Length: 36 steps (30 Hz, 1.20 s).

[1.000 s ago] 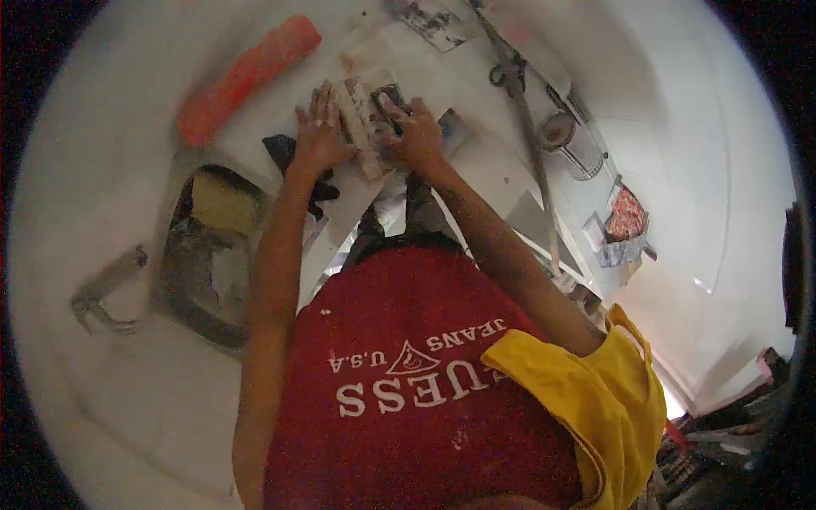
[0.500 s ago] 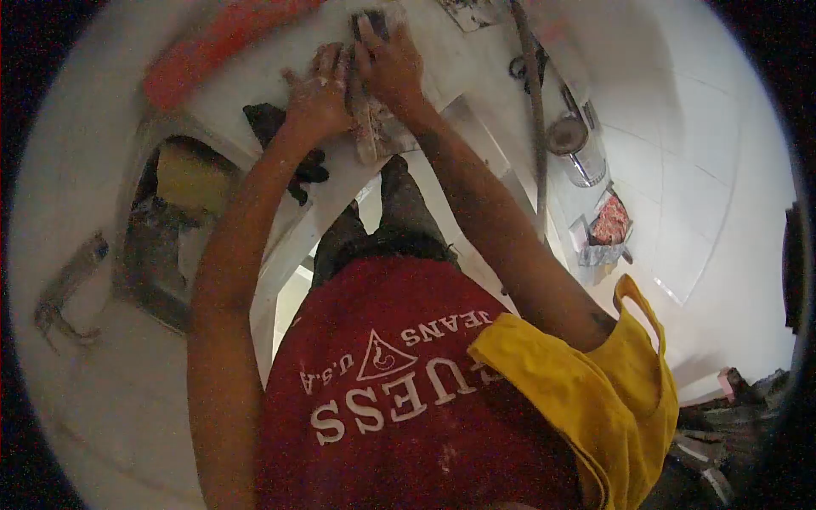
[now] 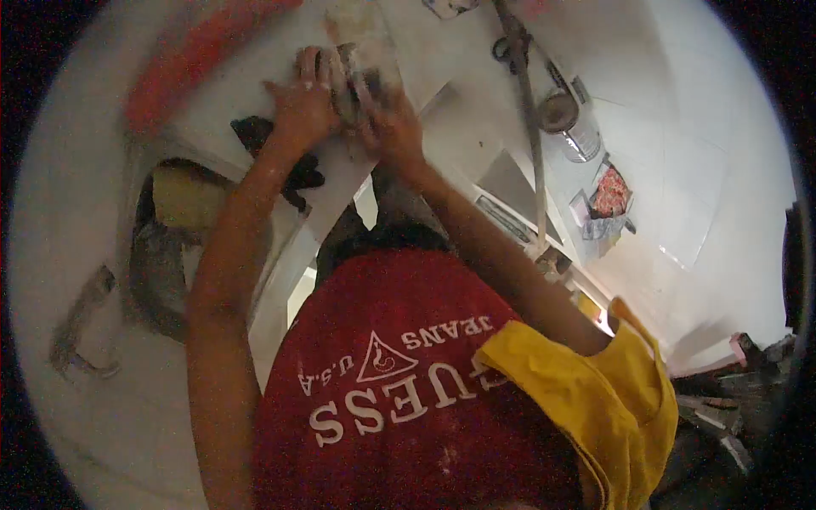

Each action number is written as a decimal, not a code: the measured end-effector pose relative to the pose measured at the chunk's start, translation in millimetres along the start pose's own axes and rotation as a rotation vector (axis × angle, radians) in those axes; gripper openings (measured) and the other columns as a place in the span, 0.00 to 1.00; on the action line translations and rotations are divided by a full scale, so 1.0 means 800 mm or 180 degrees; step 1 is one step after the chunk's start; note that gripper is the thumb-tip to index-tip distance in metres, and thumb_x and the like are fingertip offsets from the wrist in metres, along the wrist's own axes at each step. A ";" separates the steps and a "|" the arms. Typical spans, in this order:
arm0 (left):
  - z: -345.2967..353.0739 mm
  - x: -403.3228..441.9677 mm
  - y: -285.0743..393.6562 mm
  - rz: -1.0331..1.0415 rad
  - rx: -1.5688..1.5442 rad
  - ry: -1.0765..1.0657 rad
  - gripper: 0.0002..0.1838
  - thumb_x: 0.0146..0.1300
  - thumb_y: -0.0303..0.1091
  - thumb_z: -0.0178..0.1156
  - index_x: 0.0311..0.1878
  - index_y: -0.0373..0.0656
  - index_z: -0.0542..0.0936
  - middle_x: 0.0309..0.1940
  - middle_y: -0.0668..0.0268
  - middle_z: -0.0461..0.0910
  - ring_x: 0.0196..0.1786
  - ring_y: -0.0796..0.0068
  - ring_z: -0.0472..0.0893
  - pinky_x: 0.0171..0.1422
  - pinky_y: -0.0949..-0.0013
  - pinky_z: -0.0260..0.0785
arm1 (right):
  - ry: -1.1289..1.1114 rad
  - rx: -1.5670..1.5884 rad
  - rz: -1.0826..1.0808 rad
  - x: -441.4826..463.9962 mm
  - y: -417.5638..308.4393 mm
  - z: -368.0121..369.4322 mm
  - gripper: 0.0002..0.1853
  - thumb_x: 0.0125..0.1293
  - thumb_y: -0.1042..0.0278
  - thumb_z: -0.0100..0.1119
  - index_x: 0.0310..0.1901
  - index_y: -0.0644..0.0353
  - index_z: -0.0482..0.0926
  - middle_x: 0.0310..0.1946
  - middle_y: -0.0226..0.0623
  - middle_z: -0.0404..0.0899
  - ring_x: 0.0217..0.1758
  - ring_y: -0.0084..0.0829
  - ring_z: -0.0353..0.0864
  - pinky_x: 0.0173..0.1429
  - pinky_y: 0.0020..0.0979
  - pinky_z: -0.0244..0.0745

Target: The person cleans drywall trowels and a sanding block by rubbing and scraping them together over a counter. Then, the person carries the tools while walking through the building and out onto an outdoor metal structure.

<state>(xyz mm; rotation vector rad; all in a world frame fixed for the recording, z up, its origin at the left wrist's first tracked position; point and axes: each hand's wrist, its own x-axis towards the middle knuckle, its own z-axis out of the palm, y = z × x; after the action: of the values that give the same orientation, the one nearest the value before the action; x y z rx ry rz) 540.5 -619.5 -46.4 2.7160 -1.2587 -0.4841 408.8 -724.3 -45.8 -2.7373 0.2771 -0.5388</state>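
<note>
My left hand (image 3: 304, 112) lies on the white table, fingers stretched out and thumb apart, dusted with pale powder. Its fingertips rest at the edge of a pale, flat, stained piece (image 3: 361, 30) that runs away from me. My right hand (image 3: 395, 132) is bent over a small dark block (image 3: 374, 82) on that piece. Blur hides exactly how the fingers grip the block. Beside my left wrist lies a black, crumpled-looking item (image 3: 304, 174), partly hidden by my forearm.
At left sits a dark-lined tray (image 3: 157, 289) holding a yellowish block (image 3: 191, 197), with a hooked tool (image 3: 81, 327) farther left. A red strip (image 3: 191, 68) lies at upper left. A long rod (image 3: 531, 127), a clear canister (image 3: 582, 144) and a red-and-white packet (image 3: 610, 194) are at right.
My right hand has drawn toward me along the pale piece with the dark block. More of the piece's far end shows. My left hand has shifted slightly left and toward me.
</note>
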 end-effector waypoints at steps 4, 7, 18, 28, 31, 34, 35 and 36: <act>0.011 -0.001 0.002 0.0082 0.0187 0.0067 0.57 0.40 0.54 0.70 0.71 0.45 0.50 0.71 0.59 0.46 0.73 0.56 0.49 0.58 0.20 0.48 | -0.0369 -0.0023 0.0364 -0.030 -0.008 -0.008 0.27 0.56 0.61 0.57 0.59 0.52 0.70 0.56 0.55 0.67 0.55 0.56 0.70 0.54 0.48 0.70; -0.002 -0.003 0.006 0.0038 -0.0093 0.0137 0.55 0.42 0.53 0.68 0.71 0.44 0.51 0.71 0.58 0.46 0.73 0.56 0.50 0.56 0.20 0.49 | 0.0245 -0.0149 -0.0045 0.067 0.032 0.041 0.26 0.55 0.60 0.59 0.57 0.50 0.73 0.48 0.57 0.72 0.49 0.55 0.74 0.52 0.46 0.72; 0.012 0.008 0.012 0.0159 -0.0071 0.0186 0.48 0.45 0.52 0.65 0.68 0.40 0.58 0.69 0.54 0.51 0.71 0.55 0.54 0.54 0.17 0.47 | -0.0951 0.0271 0.0529 0.008 0.017 -0.006 0.27 0.61 0.62 0.52 0.63 0.56 0.65 0.63 0.52 0.63 0.58 0.60 0.65 0.62 0.49 0.63; 0.003 0.009 0.013 -0.0037 -0.0157 0.0158 0.52 0.45 0.53 0.65 0.70 0.40 0.52 0.71 0.54 0.49 0.71 0.55 0.55 0.57 0.19 0.46 | -0.0102 0.0063 0.0093 -0.019 -0.002 -0.020 0.30 0.56 0.61 0.58 0.63 0.47 0.68 0.45 0.53 0.71 0.43 0.51 0.72 0.45 0.46 0.71; 0.016 0.006 0.013 0.0021 0.0015 0.0226 0.55 0.43 0.56 0.66 0.71 0.40 0.51 0.71 0.55 0.49 0.72 0.56 0.52 0.57 0.20 0.47 | -0.0303 -0.0286 0.0275 0.058 0.038 0.031 0.31 0.55 0.59 0.58 0.63 0.46 0.67 0.51 0.55 0.70 0.50 0.52 0.72 0.51 0.47 0.70; -0.015 0.000 0.018 0.0032 -0.0001 0.0064 0.56 0.42 0.56 0.67 0.71 0.40 0.51 0.71 0.55 0.49 0.72 0.56 0.51 0.57 0.19 0.47 | -0.0703 -0.0352 0.0784 0.118 0.031 0.038 0.29 0.56 0.59 0.58 0.62 0.47 0.68 0.56 0.57 0.67 0.56 0.53 0.70 0.56 0.47 0.70; -0.020 -0.003 0.022 0.0043 -0.0048 -0.0007 0.56 0.42 0.56 0.67 0.71 0.40 0.51 0.71 0.55 0.49 0.73 0.55 0.50 0.57 0.19 0.47 | -0.0674 -0.0384 0.0672 0.103 0.029 0.030 0.29 0.56 0.59 0.58 0.62 0.47 0.69 0.57 0.57 0.67 0.56 0.53 0.70 0.57 0.46 0.70; -0.021 0.001 0.018 -0.0001 -0.0140 -0.0040 0.55 0.42 0.56 0.67 0.71 0.40 0.52 0.71 0.54 0.49 0.73 0.55 0.50 0.56 0.19 0.47 | -0.0645 -0.0418 0.0561 0.087 0.027 0.021 0.28 0.56 0.60 0.58 0.61 0.47 0.70 0.57 0.57 0.67 0.57 0.53 0.70 0.57 0.45 0.70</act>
<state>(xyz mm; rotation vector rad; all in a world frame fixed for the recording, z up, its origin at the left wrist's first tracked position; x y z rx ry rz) 535.7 -629.9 -27.6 2.6811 -1.2358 -0.5234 476.3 -757.1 -45.1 -2.8281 0.5123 -0.2007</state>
